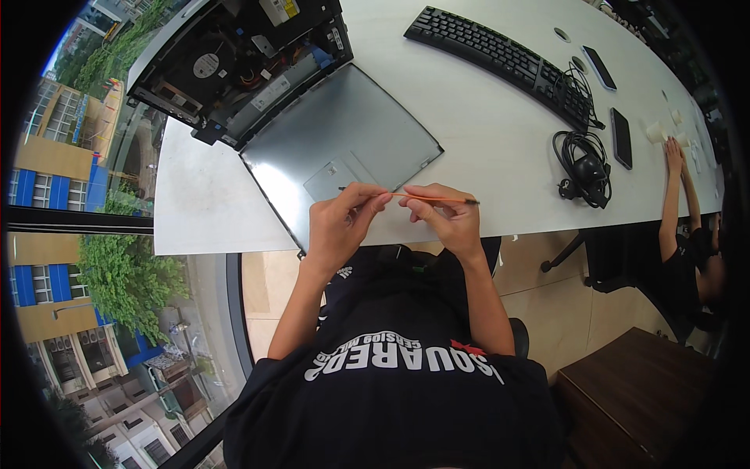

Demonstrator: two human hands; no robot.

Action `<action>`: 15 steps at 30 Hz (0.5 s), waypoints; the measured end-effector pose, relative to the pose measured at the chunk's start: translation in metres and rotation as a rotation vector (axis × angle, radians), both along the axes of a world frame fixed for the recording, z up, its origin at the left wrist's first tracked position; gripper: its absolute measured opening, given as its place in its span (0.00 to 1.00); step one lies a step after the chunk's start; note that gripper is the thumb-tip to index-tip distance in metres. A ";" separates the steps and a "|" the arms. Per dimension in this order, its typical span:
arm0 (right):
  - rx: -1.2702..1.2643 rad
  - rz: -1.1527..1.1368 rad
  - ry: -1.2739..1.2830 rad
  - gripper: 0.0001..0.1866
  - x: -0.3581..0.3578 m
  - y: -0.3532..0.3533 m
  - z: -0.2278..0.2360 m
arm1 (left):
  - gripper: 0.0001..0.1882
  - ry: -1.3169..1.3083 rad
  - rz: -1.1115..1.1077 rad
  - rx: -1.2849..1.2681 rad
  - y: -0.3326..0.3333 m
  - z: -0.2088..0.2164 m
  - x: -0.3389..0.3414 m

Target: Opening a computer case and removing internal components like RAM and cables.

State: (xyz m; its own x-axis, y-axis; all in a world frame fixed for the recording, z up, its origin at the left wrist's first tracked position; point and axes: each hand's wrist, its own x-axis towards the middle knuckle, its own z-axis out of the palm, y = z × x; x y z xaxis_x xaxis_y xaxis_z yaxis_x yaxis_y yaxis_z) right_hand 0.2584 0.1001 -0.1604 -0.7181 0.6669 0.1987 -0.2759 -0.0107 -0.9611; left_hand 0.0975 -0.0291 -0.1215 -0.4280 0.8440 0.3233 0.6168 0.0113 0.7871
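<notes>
A thin orange cable (453,200) with a dark plug at its right end is stretched between my hands, just above the near edge of the table. My left hand (341,223) pinches it between thumb and fingertips; a small dark tip shows by the knuckles. My right hand (447,221) grips it a short way to the right, fingers closed. Below and beyond my hands lies a grey metal side panel (355,117), flat on the white table (492,164). It adjoins an opened desktop computer case (269,100), whose fan, wires and boards are exposed.
A black keyboard (500,59) lies at the far right, beside two phones (621,138) (599,68). Nearer is a coiled black cable with a mouse (587,170). Another person's hands (674,152) reach white cups at the far right. A window borders the left.
</notes>
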 end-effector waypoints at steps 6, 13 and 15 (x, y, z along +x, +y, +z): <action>-0.036 -0.029 0.072 0.11 0.004 0.003 -0.003 | 0.06 0.029 0.017 0.013 0.000 0.010 0.001; -0.055 -0.027 0.052 0.11 0.005 0.004 -0.003 | 0.11 -0.132 0.045 -0.008 -0.001 0.004 0.015; -0.015 0.028 0.061 0.12 0.004 0.005 -0.006 | 0.13 -0.165 -0.032 0.017 0.002 0.005 0.016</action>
State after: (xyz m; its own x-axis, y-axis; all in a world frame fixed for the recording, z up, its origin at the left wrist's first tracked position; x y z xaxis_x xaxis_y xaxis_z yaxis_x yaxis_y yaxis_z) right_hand 0.2629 0.1055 -0.1660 -0.7231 0.6502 0.2332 -0.3336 -0.0331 -0.9421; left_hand 0.1139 -0.0274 -0.1166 -0.4495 0.8532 0.2646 0.4787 -0.0200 0.8778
